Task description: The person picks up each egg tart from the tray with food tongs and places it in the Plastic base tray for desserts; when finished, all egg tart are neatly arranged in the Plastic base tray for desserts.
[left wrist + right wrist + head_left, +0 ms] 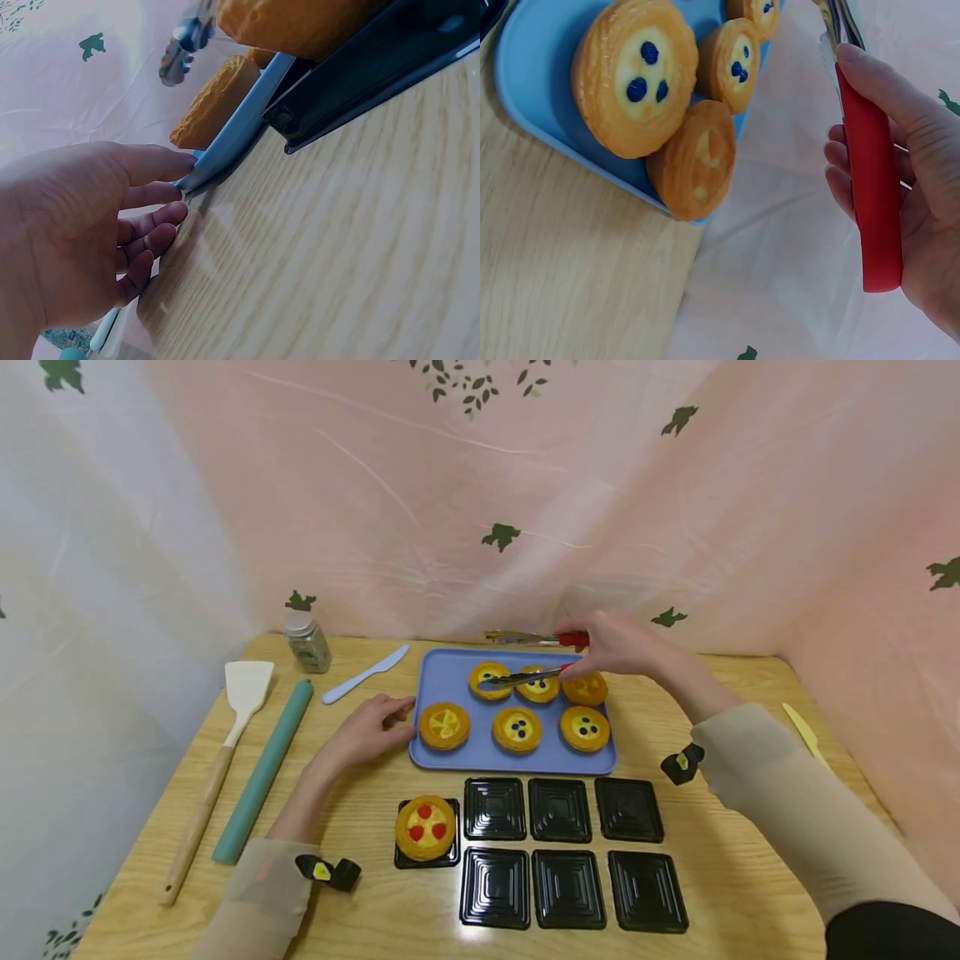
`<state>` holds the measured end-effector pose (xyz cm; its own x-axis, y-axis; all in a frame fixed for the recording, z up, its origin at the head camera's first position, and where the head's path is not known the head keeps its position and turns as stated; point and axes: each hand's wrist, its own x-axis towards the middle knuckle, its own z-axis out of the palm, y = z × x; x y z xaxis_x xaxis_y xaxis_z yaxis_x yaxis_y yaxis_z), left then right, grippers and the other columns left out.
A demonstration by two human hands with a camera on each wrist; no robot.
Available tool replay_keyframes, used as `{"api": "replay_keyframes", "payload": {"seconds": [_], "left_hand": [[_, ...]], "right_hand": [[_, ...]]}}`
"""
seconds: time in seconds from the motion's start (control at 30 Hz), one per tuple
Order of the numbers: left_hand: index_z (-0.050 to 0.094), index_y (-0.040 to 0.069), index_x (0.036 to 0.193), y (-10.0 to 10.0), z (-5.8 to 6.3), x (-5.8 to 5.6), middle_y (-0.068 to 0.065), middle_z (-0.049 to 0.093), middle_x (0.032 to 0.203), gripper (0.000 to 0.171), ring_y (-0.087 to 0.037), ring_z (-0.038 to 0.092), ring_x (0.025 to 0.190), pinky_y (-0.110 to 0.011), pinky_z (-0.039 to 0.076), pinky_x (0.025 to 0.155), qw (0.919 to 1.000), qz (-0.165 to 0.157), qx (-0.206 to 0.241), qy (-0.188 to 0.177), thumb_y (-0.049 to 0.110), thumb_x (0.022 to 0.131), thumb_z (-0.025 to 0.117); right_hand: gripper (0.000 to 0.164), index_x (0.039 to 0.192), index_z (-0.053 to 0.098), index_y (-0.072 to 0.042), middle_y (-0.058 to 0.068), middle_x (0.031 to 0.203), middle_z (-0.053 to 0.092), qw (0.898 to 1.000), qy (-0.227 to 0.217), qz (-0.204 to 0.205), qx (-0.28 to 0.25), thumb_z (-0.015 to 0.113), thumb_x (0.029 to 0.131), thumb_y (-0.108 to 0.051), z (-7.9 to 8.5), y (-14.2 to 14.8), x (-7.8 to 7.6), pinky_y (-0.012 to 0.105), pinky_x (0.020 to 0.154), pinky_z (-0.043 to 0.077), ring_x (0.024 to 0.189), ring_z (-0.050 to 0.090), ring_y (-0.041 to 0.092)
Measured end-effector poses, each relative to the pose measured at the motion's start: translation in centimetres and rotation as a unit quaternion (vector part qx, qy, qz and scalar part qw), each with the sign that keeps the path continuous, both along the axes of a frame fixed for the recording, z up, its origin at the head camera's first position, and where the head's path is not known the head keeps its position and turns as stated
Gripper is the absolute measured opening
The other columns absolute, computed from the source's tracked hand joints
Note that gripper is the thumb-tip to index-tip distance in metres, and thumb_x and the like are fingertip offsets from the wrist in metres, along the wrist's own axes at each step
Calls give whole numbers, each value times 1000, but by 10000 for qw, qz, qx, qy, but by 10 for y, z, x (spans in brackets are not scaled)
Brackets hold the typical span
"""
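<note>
My right hand (615, 643) grips red-handled metal tongs (874, 195); their two arms stand spread apart over the back of the blue tray (480, 762). One arm overlaps the blueberry-topped tarts (538, 687) of the back row in the head view. My left hand (371, 727) is at the tray's left rim, its fingertips touching the edge and the other fingers loosely bent. On the tray, a yellow-topped tart (445, 727) sits front left, with blueberry tarts (517, 730) beside it. Another plain tart (585, 688) lies at the back right, leaning in the right wrist view.
Before the tray lie several black square trays (558, 810); one at the left bears a tart with red toppings (425, 828). Leftward are a spatula (225, 743), a green rolling pin (264, 768), a pale blue knife (366, 674) and a jar (307, 643). A yellow knife (804, 732) lies far right.
</note>
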<state>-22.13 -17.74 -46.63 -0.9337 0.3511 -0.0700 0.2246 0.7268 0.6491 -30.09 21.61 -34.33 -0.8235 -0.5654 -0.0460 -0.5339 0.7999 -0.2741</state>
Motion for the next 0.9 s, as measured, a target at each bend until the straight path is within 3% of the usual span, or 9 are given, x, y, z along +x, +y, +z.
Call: {"api": "replay_keyframes", "payload": {"seconds": [0.2,0.9], "left_hand": [[53,7,150,0,1,0,-13,61,113,61,-25,55,102,-40,45,92,10000,-7,41,30,28,96,68],[52,6,151,-2,-1,1,-14,61,114,61,-26,55,104,-42,45,93,10000,2,-31,23,30,97,67]], "right_hand": [[69,135,68,-11,7,120,74,9999,-75,89,87,91,76,-38,-8,-2,-1,43,86,54,98,66,23],[67,131,70,-8,11,110,76,9985,90,159,509,90,76,-41,-23,-10,-2,38,73,51,83,62,20]]}}
